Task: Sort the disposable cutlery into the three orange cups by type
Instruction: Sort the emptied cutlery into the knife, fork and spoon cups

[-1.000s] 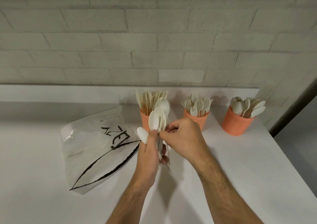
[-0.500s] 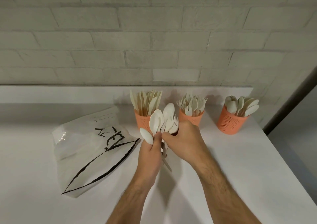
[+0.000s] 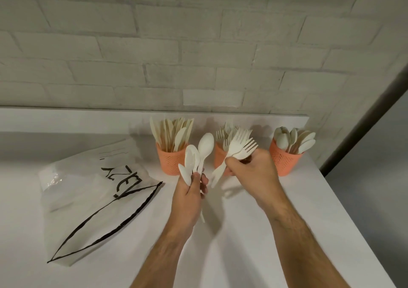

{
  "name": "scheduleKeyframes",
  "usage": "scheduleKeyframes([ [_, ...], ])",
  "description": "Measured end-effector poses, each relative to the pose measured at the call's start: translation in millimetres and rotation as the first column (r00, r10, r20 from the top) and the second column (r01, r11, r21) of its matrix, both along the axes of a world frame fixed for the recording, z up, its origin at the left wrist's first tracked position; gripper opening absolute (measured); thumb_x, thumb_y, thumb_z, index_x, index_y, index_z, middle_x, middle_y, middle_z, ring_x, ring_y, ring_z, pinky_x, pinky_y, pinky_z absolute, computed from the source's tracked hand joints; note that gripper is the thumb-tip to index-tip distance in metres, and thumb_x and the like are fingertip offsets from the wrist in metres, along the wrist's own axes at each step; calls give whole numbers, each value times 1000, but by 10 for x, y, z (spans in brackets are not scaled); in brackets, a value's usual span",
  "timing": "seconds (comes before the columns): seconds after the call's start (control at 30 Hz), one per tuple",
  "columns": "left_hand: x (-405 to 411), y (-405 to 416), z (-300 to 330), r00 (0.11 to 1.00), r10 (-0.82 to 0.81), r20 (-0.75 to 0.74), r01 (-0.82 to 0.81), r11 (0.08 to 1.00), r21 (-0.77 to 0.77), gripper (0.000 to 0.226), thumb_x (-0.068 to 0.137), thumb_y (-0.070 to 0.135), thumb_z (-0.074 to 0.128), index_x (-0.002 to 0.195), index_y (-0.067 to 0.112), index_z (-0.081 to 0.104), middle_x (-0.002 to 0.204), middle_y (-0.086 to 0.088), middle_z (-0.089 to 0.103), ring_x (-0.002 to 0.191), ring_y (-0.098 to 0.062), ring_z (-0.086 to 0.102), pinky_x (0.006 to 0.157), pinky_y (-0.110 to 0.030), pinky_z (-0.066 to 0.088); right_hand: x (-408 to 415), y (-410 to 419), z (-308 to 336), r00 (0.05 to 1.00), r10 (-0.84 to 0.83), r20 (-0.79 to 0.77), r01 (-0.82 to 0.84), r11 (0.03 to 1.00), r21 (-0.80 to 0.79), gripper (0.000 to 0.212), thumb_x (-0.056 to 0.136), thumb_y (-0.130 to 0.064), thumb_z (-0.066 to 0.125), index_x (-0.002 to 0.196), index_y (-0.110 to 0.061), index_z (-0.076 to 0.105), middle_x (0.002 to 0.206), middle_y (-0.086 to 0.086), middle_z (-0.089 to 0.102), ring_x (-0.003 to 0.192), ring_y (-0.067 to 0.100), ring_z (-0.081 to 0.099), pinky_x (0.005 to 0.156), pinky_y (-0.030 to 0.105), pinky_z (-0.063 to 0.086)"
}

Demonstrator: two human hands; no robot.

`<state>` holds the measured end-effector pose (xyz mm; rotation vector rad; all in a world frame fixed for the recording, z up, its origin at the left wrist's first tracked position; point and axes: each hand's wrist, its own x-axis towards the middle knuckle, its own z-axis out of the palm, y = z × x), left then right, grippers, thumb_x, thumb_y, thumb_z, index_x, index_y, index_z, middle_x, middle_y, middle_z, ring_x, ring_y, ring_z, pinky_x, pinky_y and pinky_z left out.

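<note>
Forks [image 3: 241, 146] pulled away in right hand [image 3: 251, 170] grip; left hand [image 3: 189, 197] clutches spoons [image 3: 199, 153]

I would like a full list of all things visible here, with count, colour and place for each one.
orange cups: three, in a row near the wall, holding knives, forks, spoons from left to right
spoons in hand: several, white, in the left hand
forks in hand: a few, white, in the right hand
plastic bag: one, clear with black marks, flat at left
table: one, white
left hand: grips spoons
right hand: grips forks
</note>
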<state>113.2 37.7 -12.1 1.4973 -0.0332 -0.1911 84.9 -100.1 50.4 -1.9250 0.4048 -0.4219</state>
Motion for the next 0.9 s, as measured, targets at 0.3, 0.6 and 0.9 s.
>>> scheduleKeyframes([
  [0.3, 141, -57, -163, 958, -41, 284, 21, 997, 71, 24, 98, 33, 53, 110, 13, 54, 61, 11, 42, 55, -13, 39, 54, -29, 37, 395, -643, 245, 970, -162, 182, 205, 946, -252, 36, 74, -9, 76, 106, -18, 61, 74, -16, 66, 64, -15, 60, 55, 3, 41],
  [0.6, 83, -97, -622, 978, 40, 205, -81, 977, 196, 18, 98, 14, 54, 115, 6, 54, 62, 3, 54, 57, -13, 51, 54, -19, 42, 648, -692, -55, 993, -22, -116, -32, 894, -447, 36, 76, -11, 74, 106, -16, 56, 80, -3, 68, 77, 18, 67, 60, 21, 50],
  [0.9, 44, -92, -385, 988, -157, 0, 157, 985, -71, 28, 97, 36, 51, 82, 13, 48, 57, 4, 34, 46, -12, 30, 44, -27, 30, 639, -622, -160, 991, -73, -107, -21, 726, -688, 53, 89, -31, 63, 139, -20, 52, 142, 6, 43, 124, 33, 44, 102, 42, 38],
])
